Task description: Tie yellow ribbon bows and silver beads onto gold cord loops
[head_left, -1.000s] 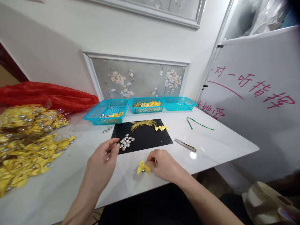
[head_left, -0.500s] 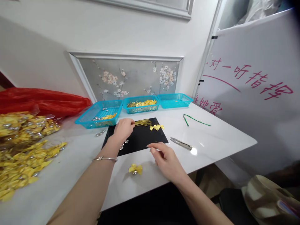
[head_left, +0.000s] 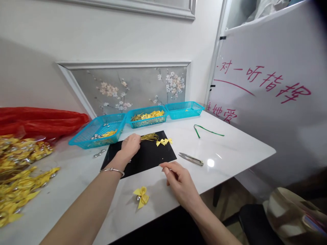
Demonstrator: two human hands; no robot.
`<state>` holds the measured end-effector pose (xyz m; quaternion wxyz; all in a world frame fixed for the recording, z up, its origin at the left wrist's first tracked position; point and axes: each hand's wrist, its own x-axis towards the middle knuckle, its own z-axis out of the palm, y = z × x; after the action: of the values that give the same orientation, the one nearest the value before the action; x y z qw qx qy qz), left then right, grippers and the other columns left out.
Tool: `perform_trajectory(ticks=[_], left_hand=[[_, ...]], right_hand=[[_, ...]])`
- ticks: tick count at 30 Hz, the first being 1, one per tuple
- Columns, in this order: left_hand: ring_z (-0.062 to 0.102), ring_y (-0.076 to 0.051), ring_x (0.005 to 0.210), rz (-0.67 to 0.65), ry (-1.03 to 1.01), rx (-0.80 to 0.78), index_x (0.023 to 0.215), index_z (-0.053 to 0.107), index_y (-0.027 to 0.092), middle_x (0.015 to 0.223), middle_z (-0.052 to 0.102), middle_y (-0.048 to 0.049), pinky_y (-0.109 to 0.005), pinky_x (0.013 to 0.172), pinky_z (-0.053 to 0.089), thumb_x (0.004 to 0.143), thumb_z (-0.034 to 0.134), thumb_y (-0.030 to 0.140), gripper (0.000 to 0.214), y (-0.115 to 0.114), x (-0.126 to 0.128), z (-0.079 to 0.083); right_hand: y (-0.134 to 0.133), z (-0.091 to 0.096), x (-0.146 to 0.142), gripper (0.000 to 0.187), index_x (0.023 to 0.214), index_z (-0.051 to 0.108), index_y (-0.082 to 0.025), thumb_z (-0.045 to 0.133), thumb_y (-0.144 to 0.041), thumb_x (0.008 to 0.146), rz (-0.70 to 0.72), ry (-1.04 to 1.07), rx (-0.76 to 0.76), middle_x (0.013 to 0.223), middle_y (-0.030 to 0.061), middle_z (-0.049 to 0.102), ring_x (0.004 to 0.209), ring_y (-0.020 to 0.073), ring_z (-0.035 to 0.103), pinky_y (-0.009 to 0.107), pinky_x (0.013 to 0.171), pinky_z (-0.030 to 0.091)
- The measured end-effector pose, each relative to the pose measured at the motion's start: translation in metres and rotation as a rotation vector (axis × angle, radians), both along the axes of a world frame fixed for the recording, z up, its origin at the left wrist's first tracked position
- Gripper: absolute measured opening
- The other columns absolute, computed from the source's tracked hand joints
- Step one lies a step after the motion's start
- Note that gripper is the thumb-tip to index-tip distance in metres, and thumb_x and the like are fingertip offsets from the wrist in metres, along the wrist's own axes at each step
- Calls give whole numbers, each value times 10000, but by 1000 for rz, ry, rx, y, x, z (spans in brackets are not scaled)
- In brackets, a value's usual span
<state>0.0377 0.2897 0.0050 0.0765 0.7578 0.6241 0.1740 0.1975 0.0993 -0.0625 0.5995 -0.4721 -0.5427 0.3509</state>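
Note:
My left hand (head_left: pixel 130 145) reaches over the black mat (head_left: pixel 145 158), its fingers closed at the near ends of a bundle of gold cords (head_left: pixel 150 136). Beside the cords lie several small yellow bows (head_left: pixel 164 142). My right hand (head_left: pixel 180 182) is by the mat's front edge, thumb and forefinger pinched together; anything between them is too fine to make out. Between my forearms is a yellow ribbon bow (head_left: pixel 143 196) with a silver bead (head_left: pixel 138 198). I cannot tell whether it rests on the table or hangs from a thread.
Blue baskets (head_left: pixel 98 120) line the wall, some holding beads and bows. Silver beads (head_left: pixel 99 153) lie left of the mat. Thread snips (head_left: pixel 191 159) and a green ribbon (head_left: pixel 209 130) lie right. A pile of yellow bow pieces (head_left: pixel 22 190) covers the left side, near red fabric (head_left: pixel 41 119).
The yellow bow with the bead has turned and shows more of its loops. My left hand now covers the beads on the mat. The view has shifted slightly right.

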Motion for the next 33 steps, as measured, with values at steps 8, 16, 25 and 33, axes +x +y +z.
perform_trajectory(ticks=[8,16,25,33], left_hand=[[696,-208,899,-98,-515,-108,1157,648,165,1096,704,-66,-408,783,591,966,633,353,268,-90,4,30],[573,-129,632,-173,-876,-439,800,659,198,692,652,16,-244,608,481,856,699,371,186,-208,-21,5],[610,-148,676,2,-1168,-472,991,721,280,719,714,22,-232,654,495,790,798,441,268,-242,-42,-9],[668,-217,788,35,-1159,-508,849,837,283,796,777,-38,-283,773,528,655,879,513,304,-265,-60,-14]], right_hand=[[1,11,-6,294,1050,773,-178,545,-333,950,-3,96,52,883,61,639,740,161,589,267,642,489],[-5,32,-19,218,944,812,-192,687,-350,860,122,180,102,905,58,743,785,169,677,272,694,547],[-15,26,-47,149,840,784,-181,653,-238,881,108,45,135,782,40,749,686,156,649,263,647,522],[-21,19,-51,171,863,772,-176,613,-213,917,57,-121,174,795,54,754,688,170,655,278,660,519]])
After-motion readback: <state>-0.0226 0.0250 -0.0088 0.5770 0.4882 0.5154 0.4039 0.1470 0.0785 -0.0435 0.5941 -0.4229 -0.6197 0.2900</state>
